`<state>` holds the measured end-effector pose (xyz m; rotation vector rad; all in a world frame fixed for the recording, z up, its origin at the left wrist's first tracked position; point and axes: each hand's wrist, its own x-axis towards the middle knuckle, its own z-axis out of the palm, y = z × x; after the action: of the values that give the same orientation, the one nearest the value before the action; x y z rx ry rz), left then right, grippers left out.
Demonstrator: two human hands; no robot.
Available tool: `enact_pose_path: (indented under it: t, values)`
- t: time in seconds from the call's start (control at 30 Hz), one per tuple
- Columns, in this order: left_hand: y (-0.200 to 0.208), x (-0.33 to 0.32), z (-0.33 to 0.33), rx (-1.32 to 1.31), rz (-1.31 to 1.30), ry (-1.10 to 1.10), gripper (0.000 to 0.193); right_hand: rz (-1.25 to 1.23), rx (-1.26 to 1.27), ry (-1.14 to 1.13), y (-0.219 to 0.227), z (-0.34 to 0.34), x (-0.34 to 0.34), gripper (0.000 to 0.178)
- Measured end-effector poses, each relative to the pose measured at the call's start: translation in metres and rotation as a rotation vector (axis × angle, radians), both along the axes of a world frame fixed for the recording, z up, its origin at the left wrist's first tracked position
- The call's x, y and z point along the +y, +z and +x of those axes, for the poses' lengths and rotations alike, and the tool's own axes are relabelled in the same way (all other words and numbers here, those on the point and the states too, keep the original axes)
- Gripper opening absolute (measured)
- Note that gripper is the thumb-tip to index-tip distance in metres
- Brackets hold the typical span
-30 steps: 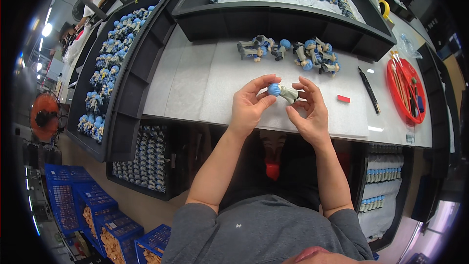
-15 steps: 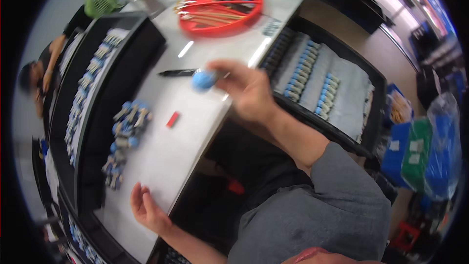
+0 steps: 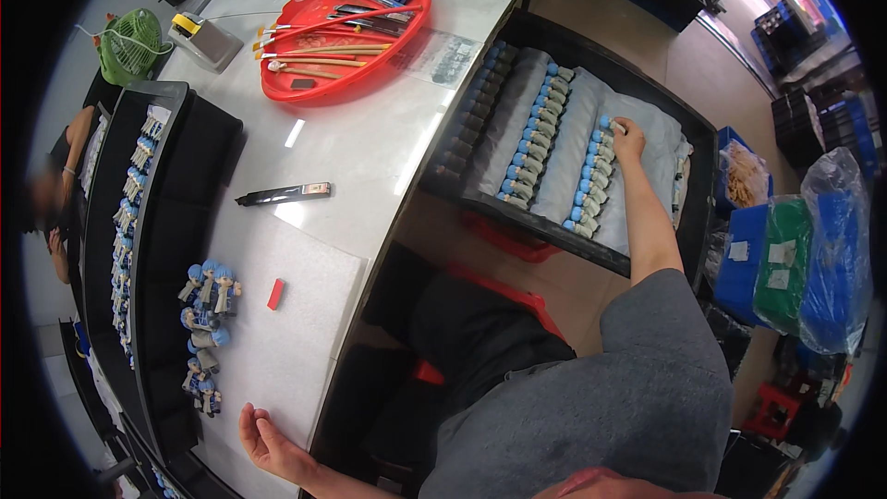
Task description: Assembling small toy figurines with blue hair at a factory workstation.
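Observation:
My right hand (image 3: pixel 629 142) is stretched out over the black tray (image 3: pixel 554 238) at the right. Its fingers pinch a small blue-haired figurine (image 3: pixel 606 122) at the far end of a row of similar figurines (image 3: pixel 589 187) laid on grey padding. Over the near edge of the white table hangs my left hand (image 3: pixel 268 444), empty, its fingers loosely bent and apart. Beyond it lies a group of blue-haired figurines (image 3: pixel 211 294), some heaped on one another. A small red block (image 3: pixel 276 294) rests on a white sheet beside them.
A red oval tray (image 3: pixel 346 83) holds brushes and tools at the table's far end. Nearer lies a black cutter-like tool (image 3: pixel 285 194). A black bin (image 3: pixel 189 166) of figurines lines the left side, with another person beyond. Blue and green crates (image 3: pixel 785 259) stand at the right.
My right hand has carried the blue-haired figurine from above the table to the row in the right tray. My left hand has stayed near the table edge. The view has shifted.

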<state>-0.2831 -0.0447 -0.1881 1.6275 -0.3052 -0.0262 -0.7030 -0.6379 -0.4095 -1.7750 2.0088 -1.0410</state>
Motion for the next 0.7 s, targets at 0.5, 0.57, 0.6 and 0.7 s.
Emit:
enact_pose_path:
  t: [0.5,0.57,0.6,0.7]
  values:
    - [0.026,-0.022,0.001,-0.097,0.276,-0.046,0.018,-0.173,-0.195,0.44,0.043,0.052,-0.005,0.041]
    - [0.044,-0.025,0.005,-0.282,0.478,-0.076,0.02,-0.217,-0.463,0.677,0.088,0.099,0.028,0.031]
    - [0.054,-0.026,0.009,-0.396,0.586,-0.067,0.021,-0.222,-0.483,0.718,0.114,0.127,0.054,0.031]
    - [0.052,-0.026,0.043,-0.644,0.686,0.026,0.024,-0.053,-0.582,1.081,0.186,0.192,0.149,0.027]
